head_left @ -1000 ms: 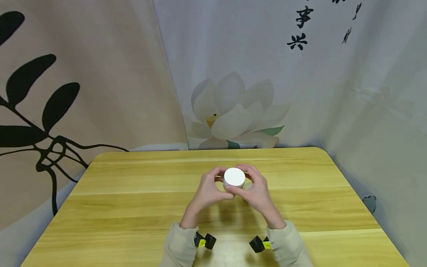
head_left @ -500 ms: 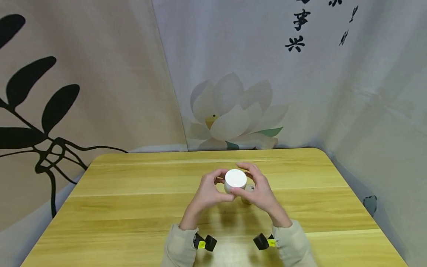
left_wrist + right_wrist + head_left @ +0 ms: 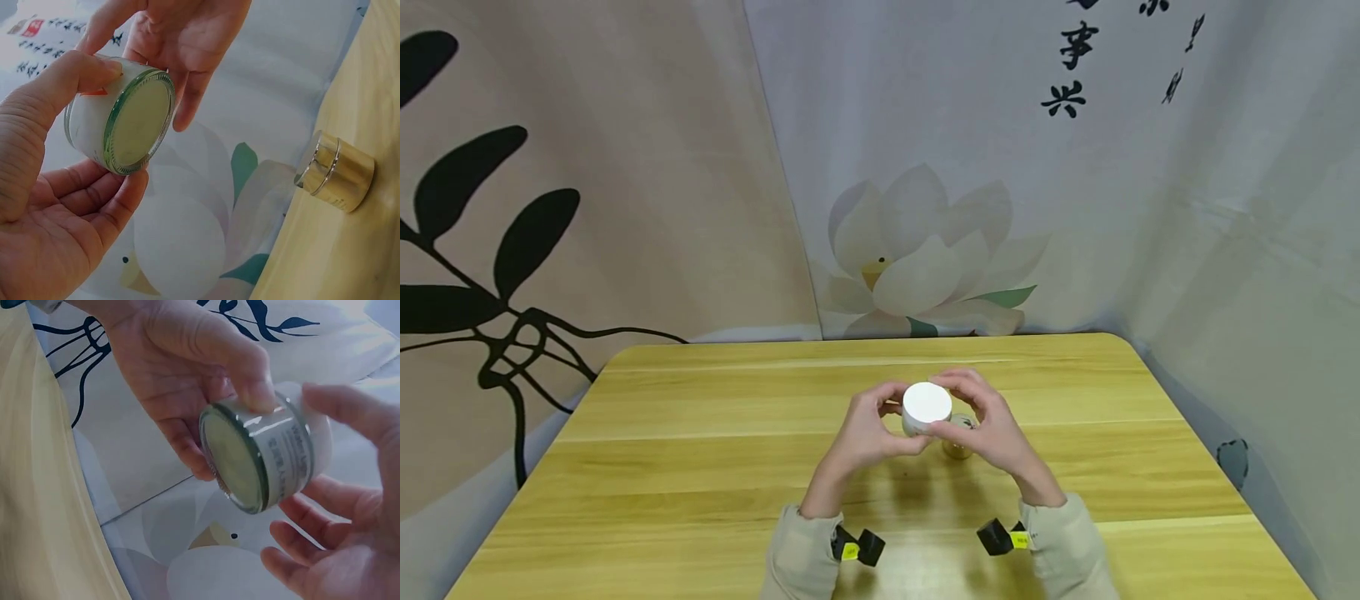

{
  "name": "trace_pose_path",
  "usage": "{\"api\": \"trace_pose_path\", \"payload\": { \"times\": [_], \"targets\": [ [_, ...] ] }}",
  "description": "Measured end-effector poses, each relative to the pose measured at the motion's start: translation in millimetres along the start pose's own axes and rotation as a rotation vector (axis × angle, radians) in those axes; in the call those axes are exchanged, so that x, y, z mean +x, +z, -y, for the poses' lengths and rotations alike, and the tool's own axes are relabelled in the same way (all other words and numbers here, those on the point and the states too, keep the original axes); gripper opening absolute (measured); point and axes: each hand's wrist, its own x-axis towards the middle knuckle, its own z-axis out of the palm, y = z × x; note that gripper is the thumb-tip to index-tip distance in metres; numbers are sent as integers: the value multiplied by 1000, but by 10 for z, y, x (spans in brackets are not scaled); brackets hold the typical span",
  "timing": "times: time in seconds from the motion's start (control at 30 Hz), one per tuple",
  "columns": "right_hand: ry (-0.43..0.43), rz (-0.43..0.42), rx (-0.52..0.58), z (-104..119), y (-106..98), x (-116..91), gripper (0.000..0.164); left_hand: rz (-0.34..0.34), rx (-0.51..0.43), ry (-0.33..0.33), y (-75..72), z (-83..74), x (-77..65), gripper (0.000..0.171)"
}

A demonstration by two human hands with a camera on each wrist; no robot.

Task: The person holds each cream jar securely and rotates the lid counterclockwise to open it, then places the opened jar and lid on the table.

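Note:
A squat glass jar (image 3: 140, 122) with a white lid (image 3: 927, 402) is held above the table between both hands. My left hand (image 3: 863, 437) grips the jar's glass body, thumb on one side and fingers curled on the other. Thumb and fingers of my right hand (image 3: 995, 429) hold the lid's edge from the right. Seen from the right wrist, a printed label (image 3: 284, 453) wraps the glass, and the pale base is tipped toward the camera. Beyond the jar, a small gold cylindrical container (image 3: 344, 172) with a shiny band stands on the table.
The light wooden table (image 3: 700, 467) has rounded back corners. Printed curtains (image 3: 647, 208) hang behind it and at the right. Each wrist carries a black camera mount (image 3: 869, 547) by its sleeve.
My right wrist has swung outward to the right, its fingers turning at the lid. The jar remains almost in place, and more of the gold container shows beside my right thumb.

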Motion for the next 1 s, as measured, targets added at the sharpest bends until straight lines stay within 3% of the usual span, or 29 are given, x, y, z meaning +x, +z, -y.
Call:
{"api": "trace_pose_path", "payload": {
  "times": [0.13,0.3,0.47,0.57,0.8,0.9,1.0],
  "targets": [
    [-30,26,-13,-35,-5,-7,46,13,6,3,-13,-118,-8,46],
    [36,-89,-102,-11,68,3,55,-9,6,3,-4,-37,-4,49],
    [51,-167,-167,25,105,27,50,-20,8,-5,2,22,1,51],
    [27,-146,-159,22,85,18,47,-18,15,-3,-1,24,0,51],
    [-25,3,-36,-17,8,5,42,-4,19,23,-4,32,1,48],
    [-22,-9,-85,-10,27,1,47,-8,21,21,0,33,0,49],
    [20,-81,-154,13,79,8,53,-23,24,13,3,36,4,51]
  ]
}}
